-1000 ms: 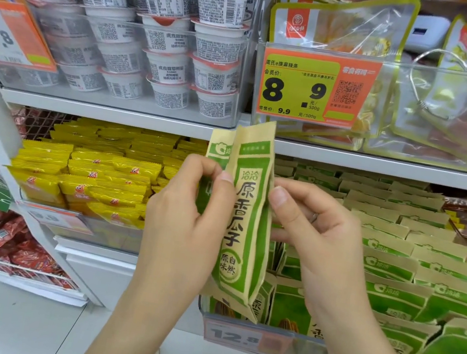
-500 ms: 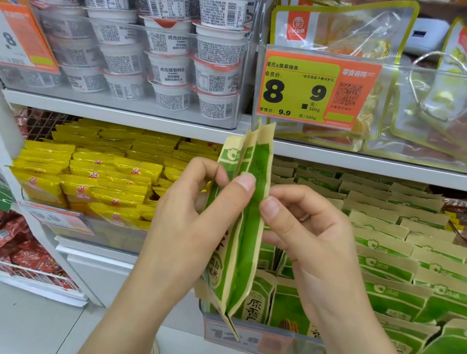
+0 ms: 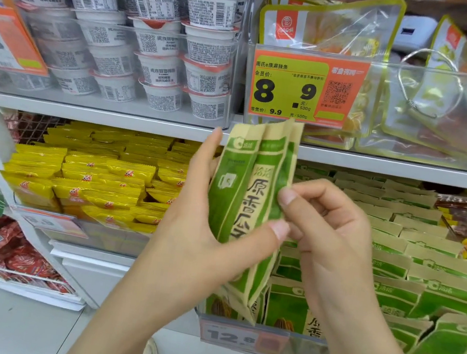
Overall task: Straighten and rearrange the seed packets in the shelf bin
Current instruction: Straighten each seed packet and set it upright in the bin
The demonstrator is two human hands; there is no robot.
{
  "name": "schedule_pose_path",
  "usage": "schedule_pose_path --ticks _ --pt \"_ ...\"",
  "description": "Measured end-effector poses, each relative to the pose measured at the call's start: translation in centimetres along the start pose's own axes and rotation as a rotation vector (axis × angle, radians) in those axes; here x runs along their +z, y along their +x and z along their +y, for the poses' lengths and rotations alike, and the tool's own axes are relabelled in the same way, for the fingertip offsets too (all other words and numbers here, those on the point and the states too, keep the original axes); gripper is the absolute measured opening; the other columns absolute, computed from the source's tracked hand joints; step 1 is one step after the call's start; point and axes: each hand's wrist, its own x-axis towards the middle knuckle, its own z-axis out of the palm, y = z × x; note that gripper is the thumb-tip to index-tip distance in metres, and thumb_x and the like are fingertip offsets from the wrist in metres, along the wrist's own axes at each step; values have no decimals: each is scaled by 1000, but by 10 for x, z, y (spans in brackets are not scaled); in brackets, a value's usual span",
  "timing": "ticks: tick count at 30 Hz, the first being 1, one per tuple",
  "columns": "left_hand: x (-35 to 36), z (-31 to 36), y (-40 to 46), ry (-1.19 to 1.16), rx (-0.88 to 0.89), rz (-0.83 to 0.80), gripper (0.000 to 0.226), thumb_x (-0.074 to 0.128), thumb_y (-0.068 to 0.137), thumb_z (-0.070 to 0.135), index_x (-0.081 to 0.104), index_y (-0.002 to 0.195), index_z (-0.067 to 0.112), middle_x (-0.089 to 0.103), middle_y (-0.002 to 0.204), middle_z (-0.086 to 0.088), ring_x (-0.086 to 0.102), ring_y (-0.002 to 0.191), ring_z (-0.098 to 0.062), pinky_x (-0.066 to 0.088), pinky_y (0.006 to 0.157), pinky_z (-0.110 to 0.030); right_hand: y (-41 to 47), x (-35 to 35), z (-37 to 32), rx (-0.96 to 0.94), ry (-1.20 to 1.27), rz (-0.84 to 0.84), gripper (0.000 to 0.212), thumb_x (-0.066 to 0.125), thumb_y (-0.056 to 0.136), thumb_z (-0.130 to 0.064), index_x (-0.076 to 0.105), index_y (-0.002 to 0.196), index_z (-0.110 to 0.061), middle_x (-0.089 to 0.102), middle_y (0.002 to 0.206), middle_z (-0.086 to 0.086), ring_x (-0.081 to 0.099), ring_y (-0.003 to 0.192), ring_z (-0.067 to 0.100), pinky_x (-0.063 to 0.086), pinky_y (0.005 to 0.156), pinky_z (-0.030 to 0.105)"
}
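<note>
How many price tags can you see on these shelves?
4: an orange-and-yellow tag at upper centre, a tilted tag at far left, a blurred tag under the yellow packs, a low tag on the seed bin.

orange price tag (image 3: 306, 87): "8.9", "9.9" | bin tag (image 3: 241, 338): "12.8"

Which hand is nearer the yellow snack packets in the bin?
Left. The left hand overlaps the yellow snack packets' right edge in view; the right hand sits beyond the held green-and-tan seed packets.
</note>
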Motion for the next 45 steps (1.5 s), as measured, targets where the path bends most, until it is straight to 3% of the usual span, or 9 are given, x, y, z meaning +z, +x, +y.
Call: schedule_pose_path --ticks 3,6,9,12,16,20,29,36,45 --pt "1 4 -4 135 -20 -36 109 67 52 65 11 145 59 45 133 39 46 124 13 42 105 -30 2 -8 -2 -79 13 55 1 73 70 -22 73 69 -22 70 69 -1 65 64 9 53 57 21" --pt "0 1 -4 251 -21 -33 97 64 48 68 17 133 71 46 131 39 45 122 14 45 104 -31 2 -8 -2 -157 -91 102 9 74 76 -15 74 73 -24 72 74 -2 67 70 11 55 62 24" --pt "-6 -7 4 23 -61 -29 112 74 47 55 26 148 45 57 123 36 57 115 8 52 93 -24 -1 -5 -1 -157 -104 61 8 76 75 -15 75 75 -23 73 75 -3 69 72 11 55 65 22" --pt "-16 -19 12 -273 -71 14 95 79 55 37 45 142 19 66 123 11 65 112 -9 54 80 -22 -2 -2 0 -67 -175 -59 18 74 69 -32 74 83 -21 74 82 -2 70 78 12 55 71 20" --pt "-19 -30 18 -481 -86 130 97 82 58 30 41 142 2 62 120 -9 65 111 -22 55 91 -37 -3 4 2 37 -271 -182 20 85 69 -34 74 82 -24 74 86 -6 69 83 7 53 73 17" --pt "-15 -32 20 -547 -119 154 119 94 47 47 39 143 2 62 122 -10 63 116 -25 52 93 -37 -4 9 4 62 -355 -175 17 72 64 -38 71 77 -26 73 81 -11 68 80 2 53 75 16" --pt "-10 -39 19 -509 -101 140 87 78 58 33 45 138 17 67 119 0 68 109 -18 55 86 -30 -5 5 5 14 -488 -165 6 68 74 -28 73 76 -27 73 75 -13 68 76 3 51 71 13" --pt "-10 -39 19 -528 -108 110 89 76 62 34 43 141 9 64 125 -8 65 114 -24 52 94 -42 -5 5 6 -26 -460 -168 13 64 79 -22 72 73 -31 72 70 -13 67 70 3 51 68 14" --pt "-8 -37 20 -666 -87 54 88 71 63 27 39 142 4 61 109 -6 65 100 -18 54 79 -28 -6 6 9 -77 -529 -178 22 66 85 -12 71 76 -32 71 73 -16 68 76 4 50 71 13"
